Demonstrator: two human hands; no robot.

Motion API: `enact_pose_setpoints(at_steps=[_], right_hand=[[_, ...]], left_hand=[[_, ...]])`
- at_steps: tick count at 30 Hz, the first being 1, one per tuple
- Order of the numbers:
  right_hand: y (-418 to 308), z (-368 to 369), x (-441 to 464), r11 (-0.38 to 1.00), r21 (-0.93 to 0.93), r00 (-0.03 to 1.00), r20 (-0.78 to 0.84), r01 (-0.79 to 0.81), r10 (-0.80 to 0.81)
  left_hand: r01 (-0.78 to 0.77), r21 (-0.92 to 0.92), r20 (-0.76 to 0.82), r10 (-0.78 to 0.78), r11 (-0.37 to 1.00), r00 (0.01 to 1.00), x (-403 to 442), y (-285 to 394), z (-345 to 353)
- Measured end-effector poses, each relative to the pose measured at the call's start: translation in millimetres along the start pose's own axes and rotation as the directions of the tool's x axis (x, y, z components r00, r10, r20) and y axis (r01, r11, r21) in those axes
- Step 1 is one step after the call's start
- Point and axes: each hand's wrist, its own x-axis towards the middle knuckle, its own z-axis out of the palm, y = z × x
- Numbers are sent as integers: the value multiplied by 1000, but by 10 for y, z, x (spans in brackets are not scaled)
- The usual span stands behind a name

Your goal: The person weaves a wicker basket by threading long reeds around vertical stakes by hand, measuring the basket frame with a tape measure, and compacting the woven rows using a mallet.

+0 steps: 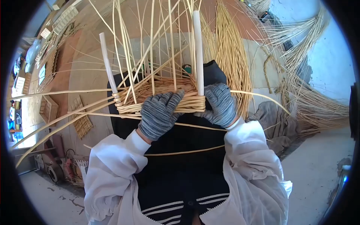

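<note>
A half-woven wicker basket (161,106) rests over my dark-covered lap, its thin upright stakes rising from the woven walls. Two pale, thick corner posts stand at its near side, the left post (107,62) leaning and the right post (198,52) nearly upright. My left hand (159,114), in a grey striped glove, is closed over the near wall, fingers on top. At the right corner, my right hand (219,105), gloved alike, grips the weave beside the post, its thumb low. A long willow rod (262,95) sticks out beyond it; its held end is hidden.
Loose rods (60,120) stretch out to the left. A large bundle of willow rods (230,56) lies on the floor beyond my right hand, with more bundles (307,56) along the right wall. A grey cloth (272,122) and a small woven panel (81,118) lie nearby.
</note>
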Motion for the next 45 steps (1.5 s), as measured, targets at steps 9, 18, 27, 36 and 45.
enact_pose_setpoints(at_steps=[9,18,27,36,45], right_hand=[[166,-308,198,692,621,928,197,-367,316],[14,145,973,-425,778,514,626,-462,586],[6,48,-467,-607,782,562,568,-142,601],[-209,-168,-337,-404,895,588,433,-191,683],[-873,-459,-73,576,552,763,188,-603,618]], left_hand=[[8,-113,-64,-15,994,998,178,448,-73],[-104,-75,-75,98,992,992,201,225,415],[91,-243,9,-92,966,996,189,335,372],[55,-249,27,-50,967,998,214,353,343],[134,-58,-4,-134,989,991,300,601,327]])
